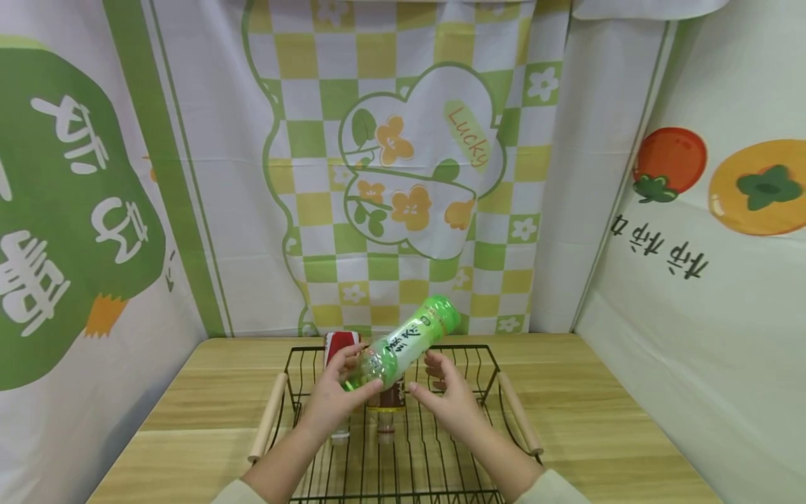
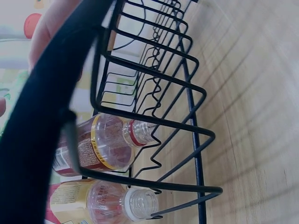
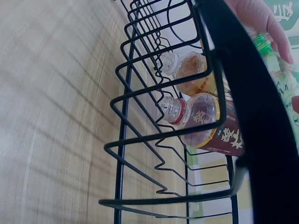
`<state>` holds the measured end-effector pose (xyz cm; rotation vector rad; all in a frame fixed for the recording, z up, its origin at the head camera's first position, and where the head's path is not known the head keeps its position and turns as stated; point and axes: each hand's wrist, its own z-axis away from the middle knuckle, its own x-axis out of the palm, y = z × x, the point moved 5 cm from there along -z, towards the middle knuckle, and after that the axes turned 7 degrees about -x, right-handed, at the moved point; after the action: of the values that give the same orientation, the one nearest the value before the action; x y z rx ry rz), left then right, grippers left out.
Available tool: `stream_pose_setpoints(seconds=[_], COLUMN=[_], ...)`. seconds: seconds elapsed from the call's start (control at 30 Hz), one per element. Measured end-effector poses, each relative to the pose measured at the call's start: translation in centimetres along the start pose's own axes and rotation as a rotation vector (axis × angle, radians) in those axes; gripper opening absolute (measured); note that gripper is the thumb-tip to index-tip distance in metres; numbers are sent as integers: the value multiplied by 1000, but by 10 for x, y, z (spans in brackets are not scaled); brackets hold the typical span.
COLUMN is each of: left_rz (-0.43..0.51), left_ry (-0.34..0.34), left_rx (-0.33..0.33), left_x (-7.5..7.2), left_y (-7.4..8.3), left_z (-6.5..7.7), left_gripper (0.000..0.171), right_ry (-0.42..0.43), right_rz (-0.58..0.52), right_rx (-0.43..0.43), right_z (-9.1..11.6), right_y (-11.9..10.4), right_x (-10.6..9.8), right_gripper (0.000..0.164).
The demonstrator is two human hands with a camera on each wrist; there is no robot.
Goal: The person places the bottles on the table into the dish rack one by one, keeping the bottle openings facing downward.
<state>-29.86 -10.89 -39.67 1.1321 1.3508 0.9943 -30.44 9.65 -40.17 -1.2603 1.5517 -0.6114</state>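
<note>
A green-labelled drink bottle point(image 1: 412, 339) is held tilted above a black wire basket point(image 1: 441, 497), its base up to the right and its green cap end down to the left. My left hand point(image 1: 330, 395) grips it near the cap end, thumb across the front. My right hand point(image 1: 453, 402) is beside the bottle's lower right side, fingers loosely bent and apart from it. Below, a brown-labelled bottle point(image 1: 387, 400) and a bottle with a red and white label point(image 1: 342, 341) rest in the basket, necks towards me. Part of the red and white one is hidden behind my left hand.
The basket has a wooden handle point(image 1: 269, 416) on the left and another wooden handle point(image 1: 520, 414) on the right. It stands on a wood-grain table point(image 1: 604, 420). A patterned cloth point(image 1: 415, 280) hangs behind, with printed cloths at both sides.
</note>
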Motion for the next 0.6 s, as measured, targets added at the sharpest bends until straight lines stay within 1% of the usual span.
stream_pose_setpoints(seconds=[0.07, 0.13, 0.27, 0.47, 0.6], left_rz=[-1, -12, -53, -68, -94], left_ry=[-36, -57, -66, -99, -94], left_rx=[1, -6, 6, 39, 53], left_x=[4, 6, 10, 13, 14], left_y=[-1, -2, -2, -3, -4], left_z=[1, 1, 1, 1, -1], left_gripper=[68, 70, 70, 71, 70], right_ry=[3, 4, 0, -8, -17], right_rz=[-12, -31, -87, -235, -260], right_rx=[0, -4, -6, -3, 26], right_z=[0, 0, 0, 1, 2], right_y=[0, 0, -2, -8, -12], right_x=[1, 2, 4, 10, 14], right_gripper=[68, 70, 74, 74, 79])
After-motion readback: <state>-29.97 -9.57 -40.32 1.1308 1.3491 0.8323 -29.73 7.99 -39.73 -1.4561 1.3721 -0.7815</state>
